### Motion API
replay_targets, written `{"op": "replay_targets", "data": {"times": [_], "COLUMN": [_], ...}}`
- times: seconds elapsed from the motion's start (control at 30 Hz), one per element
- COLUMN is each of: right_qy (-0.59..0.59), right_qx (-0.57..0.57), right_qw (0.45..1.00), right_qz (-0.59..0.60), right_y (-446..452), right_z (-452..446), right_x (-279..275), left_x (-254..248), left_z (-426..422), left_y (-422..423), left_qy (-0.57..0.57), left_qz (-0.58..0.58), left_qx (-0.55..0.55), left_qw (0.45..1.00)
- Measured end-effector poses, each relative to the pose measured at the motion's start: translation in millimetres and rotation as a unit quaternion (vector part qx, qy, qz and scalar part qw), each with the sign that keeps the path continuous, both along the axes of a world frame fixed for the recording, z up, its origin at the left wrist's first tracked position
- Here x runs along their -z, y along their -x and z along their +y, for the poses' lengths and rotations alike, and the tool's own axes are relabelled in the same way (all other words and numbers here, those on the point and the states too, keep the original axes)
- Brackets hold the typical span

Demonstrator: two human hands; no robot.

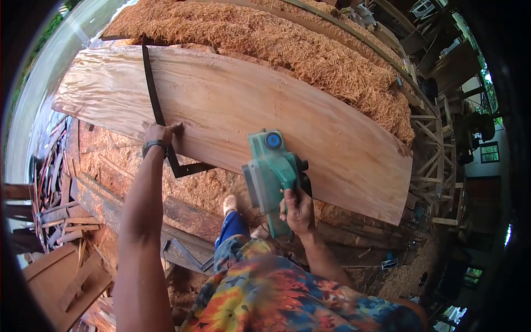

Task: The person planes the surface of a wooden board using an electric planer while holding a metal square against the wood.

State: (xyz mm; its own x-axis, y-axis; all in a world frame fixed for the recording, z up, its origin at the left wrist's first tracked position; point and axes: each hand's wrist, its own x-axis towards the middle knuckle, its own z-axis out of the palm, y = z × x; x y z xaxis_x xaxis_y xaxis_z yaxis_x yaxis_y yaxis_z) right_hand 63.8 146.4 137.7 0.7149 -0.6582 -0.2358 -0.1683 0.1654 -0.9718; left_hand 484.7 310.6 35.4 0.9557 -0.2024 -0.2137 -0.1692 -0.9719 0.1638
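Observation:
A wide, pale wooden board (232, 105) lies lengthwise in front of me, its grain wavy at the left end. My left hand (159, 134), with a dark watch on the wrist, grips a black carpenter's square (150, 83) at the board's near edge. The square's long arm crosses the board, and its short arm sticks out past the near edge. In my right hand (297, 211) is a green electric planer (274, 169) with a blue round knob, held by its rear handle. The planer overlaps the board's near edge; whether its base touches the wood is hidden.
Heaped wood shavings (310, 52) run along the board's far side. Scrap wood (72, 227) is piled at the left. Timber beams (188, 216) and more shavings cover the ground by my feet. A wooden frame (440, 149) stands at the right.

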Motion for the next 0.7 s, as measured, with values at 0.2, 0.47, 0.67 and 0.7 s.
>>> {"op": "replay_targets", "data": {"times": [0.2,0.47,0.67,0.7], "right_qy": [0.026,0.073,0.056,0.06], "right_qx": [-0.025,-0.04,-0.046,-0.04], "right_qw": [0.999,0.995,0.997,0.997], "right_qz": [-0.004,-0.048,-0.029,-0.024], "right_y": [-71,-247,-316,-310], "right_z": [-42,-126,-159,-157], "right_x": [5,8,11,13], "left_x": [-23,-23,-38,-38], "left_z": [-5,-5,-9,-11], "left_y": [11,8,9,13], "left_qy": [-0.022,-0.036,-0.031,-0.025], "left_qz": [0.039,0.042,0.066,0.074], "left_qx": [0.002,0.005,-0.012,-0.015], "left_qw": [0.999,0.998,0.997,0.997]}}
